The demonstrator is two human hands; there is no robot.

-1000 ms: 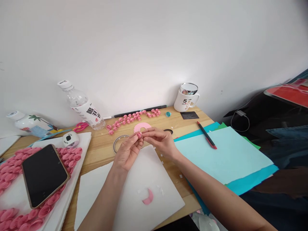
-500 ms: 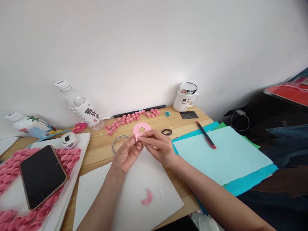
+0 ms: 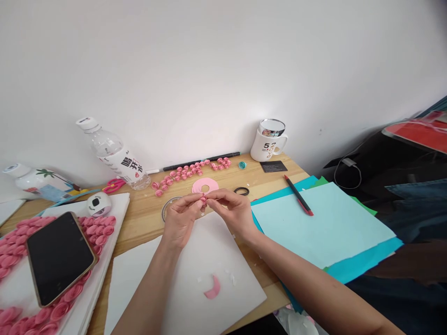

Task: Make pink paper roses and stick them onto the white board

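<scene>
Between the fingertips of both hands is a small pink rolled paper flower [image 3: 203, 199]. My left hand [image 3: 183, 216] pinches it from the left, and my right hand [image 3: 232, 211] grips it from the right. Just beyond the fingers lies a pink paper ring [image 3: 206, 184] with a hole in its middle. A roll of clear tape [image 3: 166, 208] is partly covered by my left hand. Below my hands, a white sheet [image 3: 209, 251] carries a curved pink paper scrap [image 3: 213, 288] and tiny white bits.
Several small pink paper rolls [image 3: 190, 171] line the back beside a black pen [image 3: 202, 161]. A mug [image 3: 267, 144] and a bottle [image 3: 117, 156] stand by the wall. Left, a phone [image 3: 61, 258] rests on a board of pink flowers; right, a red-and-black pen [image 3: 298, 195] lies on coloured paper [image 3: 324, 228].
The pink paper strip at my fingertips now looks more tightly rolled. My fingers have shifted around it and closed nearer together, and the view has moved slightly.
</scene>
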